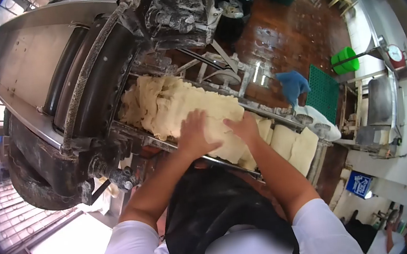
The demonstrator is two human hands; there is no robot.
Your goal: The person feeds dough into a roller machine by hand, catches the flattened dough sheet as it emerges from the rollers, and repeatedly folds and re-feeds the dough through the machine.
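Observation:
A long, thick slab of pale dough (pixel 175 102) lies along the machine's narrow bed, ragged and crumpled at its left end. My left hand (pixel 197 134) rests on the middle of the slab with its fingers spread. Farther right, my right hand (pixel 245 126) touches the slab's surface, thumb apart from the fingers. Folded dough layers (pixel 285 142) lie on the bed's right end, beyond my right hand. Dark rollers (pixel 91 69) of the machine stand just left of the slab.
A metal tray (pixel 29 51) slopes behind the rollers. A blue cloth (pixel 293 85), a green mat (pixel 322 92) and a green bucket (pixel 345 60) are beyond the bed. A scale (pixel 395 53) stands at the right. Another person (pixel 389 241) is at the lower right.

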